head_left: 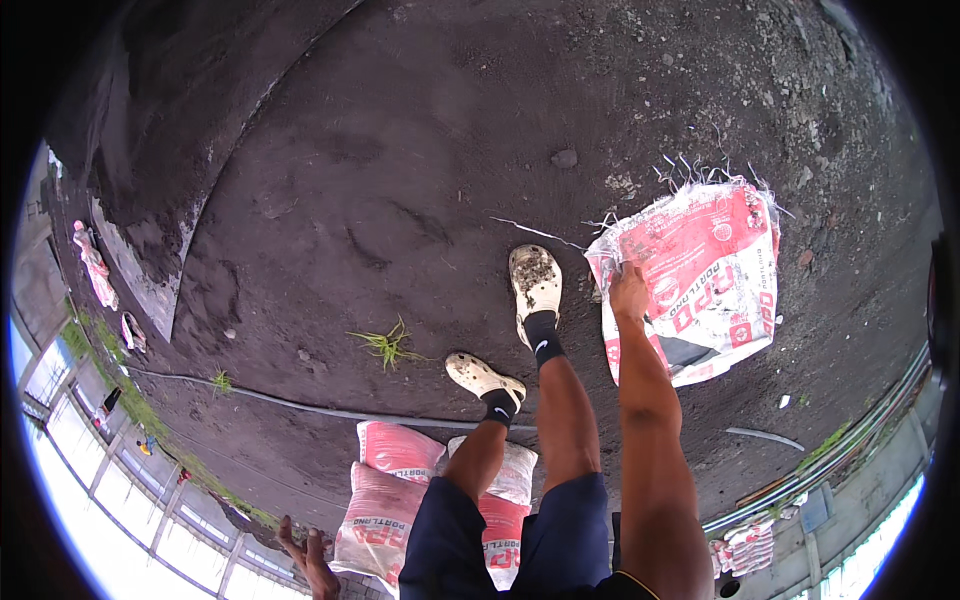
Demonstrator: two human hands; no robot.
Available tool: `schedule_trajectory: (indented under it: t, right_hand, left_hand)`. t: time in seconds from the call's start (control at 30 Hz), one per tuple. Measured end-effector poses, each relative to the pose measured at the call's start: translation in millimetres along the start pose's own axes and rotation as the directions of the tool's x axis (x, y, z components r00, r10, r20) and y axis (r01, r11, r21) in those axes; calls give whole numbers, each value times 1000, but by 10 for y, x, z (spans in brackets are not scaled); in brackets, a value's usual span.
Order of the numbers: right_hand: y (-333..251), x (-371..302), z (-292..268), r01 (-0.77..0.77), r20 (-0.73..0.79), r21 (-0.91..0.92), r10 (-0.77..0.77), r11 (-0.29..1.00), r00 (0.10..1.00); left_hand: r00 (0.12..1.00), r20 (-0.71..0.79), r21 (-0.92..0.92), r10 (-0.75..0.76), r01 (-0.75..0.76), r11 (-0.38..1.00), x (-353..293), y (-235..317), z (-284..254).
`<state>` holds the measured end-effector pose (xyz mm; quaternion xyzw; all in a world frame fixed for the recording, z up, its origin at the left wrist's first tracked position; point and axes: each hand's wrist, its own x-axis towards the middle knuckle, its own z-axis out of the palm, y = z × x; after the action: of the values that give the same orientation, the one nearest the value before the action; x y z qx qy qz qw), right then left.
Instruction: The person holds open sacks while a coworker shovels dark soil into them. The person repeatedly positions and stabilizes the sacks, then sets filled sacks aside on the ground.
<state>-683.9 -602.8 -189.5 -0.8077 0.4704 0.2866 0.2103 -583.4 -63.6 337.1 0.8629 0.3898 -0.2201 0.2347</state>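
A red and white woven cement sack (725,275) lies on the dark ground at the right, its far edge frayed into loose threads. My right hand (628,293) is closed on the sack's left side, with the arm stretched out to it. A dark patch shows near the sack's close end; I cannot tell whether it is a hole or sand. At the lower left edge, my left hand (310,562) hangs with its fingers apart and nothing in them, beside several filled red and white sacks (375,520).
Dark sand (330,200) surrounds my muddy white clogs (537,280). A grey hose (300,405) crosses behind my feet. A grass tuft (388,345) grows left of them. Far left, a board-like edge (165,300) borders a sand heap. Long pipes (850,455) lie at the lower right.
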Motion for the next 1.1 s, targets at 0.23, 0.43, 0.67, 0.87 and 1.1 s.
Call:
schedule_trajectory:
  t: [0.23,0.43,0.67,0.87,1.1]
  right_hand:
    - [522,-1129,-1470,-152,-235,166,189,974,954]
    - [819,-2768,-3235,89,-385,197,-6,976,923]
    - [-18,-3969,-4454,171,-512,201,-45,964,858]
    - [-1338,-4504,-4884,716,-570,83,-556,693,605]
    - [-3998,-5850,-4468,919,-259,305,-906,251,334]
  left_hand:
    - [989,148,-220,-24,57,974,-365,-480,-521]
    - [986,148,-488,-73,137,862,-879,-1064,-1610]
    - [981,-51,-712,-187,96,696,-1671,-2051,-2947]
    - [949,-172,-808,-265,18,589,-2631,-2318,-3662]
    - [935,15,-907,354,-137,399,-1364,-382,-3097]
